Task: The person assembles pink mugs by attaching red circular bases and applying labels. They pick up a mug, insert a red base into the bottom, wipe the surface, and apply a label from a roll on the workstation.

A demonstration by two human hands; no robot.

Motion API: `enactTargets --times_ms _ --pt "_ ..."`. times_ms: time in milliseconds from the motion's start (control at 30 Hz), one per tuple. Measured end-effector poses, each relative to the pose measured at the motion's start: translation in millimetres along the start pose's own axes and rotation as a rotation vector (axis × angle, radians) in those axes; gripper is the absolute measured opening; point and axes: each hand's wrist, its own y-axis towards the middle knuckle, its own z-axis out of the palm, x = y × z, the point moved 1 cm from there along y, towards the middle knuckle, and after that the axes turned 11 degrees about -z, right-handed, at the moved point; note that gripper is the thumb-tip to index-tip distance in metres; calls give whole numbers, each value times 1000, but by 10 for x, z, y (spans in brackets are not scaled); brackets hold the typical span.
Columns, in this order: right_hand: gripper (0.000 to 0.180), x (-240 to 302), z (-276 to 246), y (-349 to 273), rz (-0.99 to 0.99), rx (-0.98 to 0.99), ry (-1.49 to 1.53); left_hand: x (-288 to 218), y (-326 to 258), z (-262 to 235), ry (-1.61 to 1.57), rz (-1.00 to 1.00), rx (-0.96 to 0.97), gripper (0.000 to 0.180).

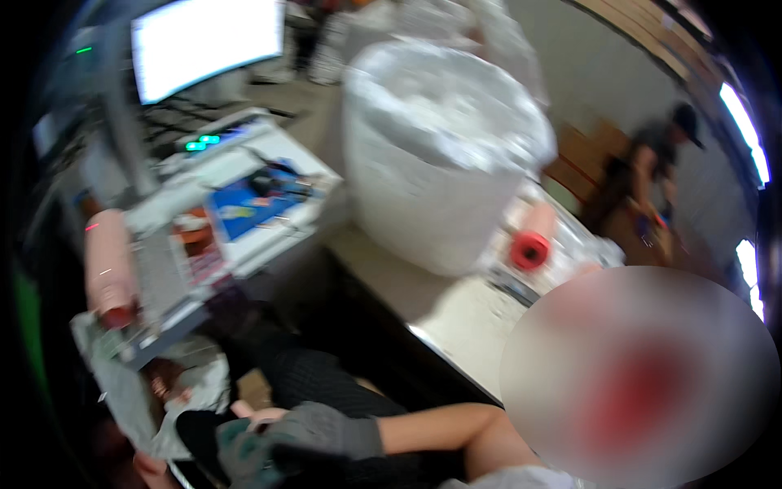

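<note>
My right hand (pixel 289 440), in a grey glove with teal patches, is low in the picture, over dark clothing (pixel 326 379). Its bare forearm (pixel 432 428) reaches in from the lower right. Small pinkish shapes (pixel 257 413) show at the glove's upper edge; blur hides whether they are fingertips or something held. Just left of the glove hangs a pale plastic bag (pixel 208 379) with brownish contents. My left hand cannot be made out; a blurred patch of skin colour (pixel 151 471) shows at the lower left.
A white desk (pixel 281 244) carries a blue mat (pixel 252 204), small tools and a pink roll (pixel 110 261); a monitor (pixel 208 45) stands behind. A large white sack (pixel 432 179) and a red-pink roll (pixel 529 248) occupy the right-hand table (pixel 464 326). Another person (pixel 648 167) bends near cardboard.
</note>
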Motion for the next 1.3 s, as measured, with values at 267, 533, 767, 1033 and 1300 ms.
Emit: enactTargets --times_ms 267,533,767,1033,1300 --pt "44 578 -476 422 -43 341 -518 439 -49 56 -100 85 127 25" --pt "35 522 -166 257 91 259 -430 399 -173 -117 159 99 359 62" --pt "28 359 -77 281 -53 255 -623 268 -33 -212 350 -57 92 34" --pt "21 478 -95 400 -16 326 -559 319 339 -380 270 -24 378 21" --pt "26 502 -144 321 106 297 -574 234 453 -238 269 -91 516 34"
